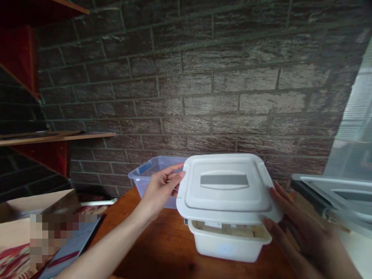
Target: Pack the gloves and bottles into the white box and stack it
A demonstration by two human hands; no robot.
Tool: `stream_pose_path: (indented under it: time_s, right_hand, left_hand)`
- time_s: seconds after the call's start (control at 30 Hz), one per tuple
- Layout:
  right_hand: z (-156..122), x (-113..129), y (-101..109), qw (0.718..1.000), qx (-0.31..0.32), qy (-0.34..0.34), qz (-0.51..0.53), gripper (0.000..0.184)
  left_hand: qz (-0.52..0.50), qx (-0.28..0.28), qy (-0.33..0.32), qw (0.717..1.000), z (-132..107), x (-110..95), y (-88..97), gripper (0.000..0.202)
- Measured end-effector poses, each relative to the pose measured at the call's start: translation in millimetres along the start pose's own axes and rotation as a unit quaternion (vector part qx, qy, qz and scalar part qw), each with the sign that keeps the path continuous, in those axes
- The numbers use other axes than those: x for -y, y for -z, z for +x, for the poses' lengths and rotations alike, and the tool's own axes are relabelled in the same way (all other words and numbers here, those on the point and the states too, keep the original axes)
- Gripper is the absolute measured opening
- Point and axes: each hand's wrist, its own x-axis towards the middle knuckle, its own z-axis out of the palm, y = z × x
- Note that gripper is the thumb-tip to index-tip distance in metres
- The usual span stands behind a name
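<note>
A white plastic lid [223,201] with a grey handle strip is held tilted above a white storage box [229,246]. Through the gap at the front, part of the box's inside shows, with small pale items I cannot make out. My left hand [162,184] pinches the lid's left edge between thumb and fingers. At the lid's right edge is my right hand [299,221], somewhat blurred, its fingers gripping the rim. Behind my left hand stands a clear purplish plastic bin [139,178] with a blue latch, partly hidden by the hand and lid.
The wooden table [162,248] meets a dark brick wall [197,97]. On the right sits a larger container with a grey-white lid [334,190]. A cardboard box [43,201] and a flat framed panel [72,240] lie at the left, below a wooden shelf [87,135].
</note>
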Motion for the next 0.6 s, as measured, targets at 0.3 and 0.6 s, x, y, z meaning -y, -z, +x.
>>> stream_pose_path:
  time_s: [0.3, 0.6]
  right_hand:
    - [-53.5, -45.1, -41.7, 0.991, 0.085, 0.044, -0.089, 0.080]
    - [-51.1, -48.4, -53.3, 0.987, 0.128, 0.008, -0.098, 0.071]
  left_hand:
    - [0.233, 0.081, -0.055, 0.967, -23.9, 63.8, -22.3, 0.051]
    - [0.276, 0.095, -0.080, 0.953, -12.8, 73.5, -30.0, 0.045]
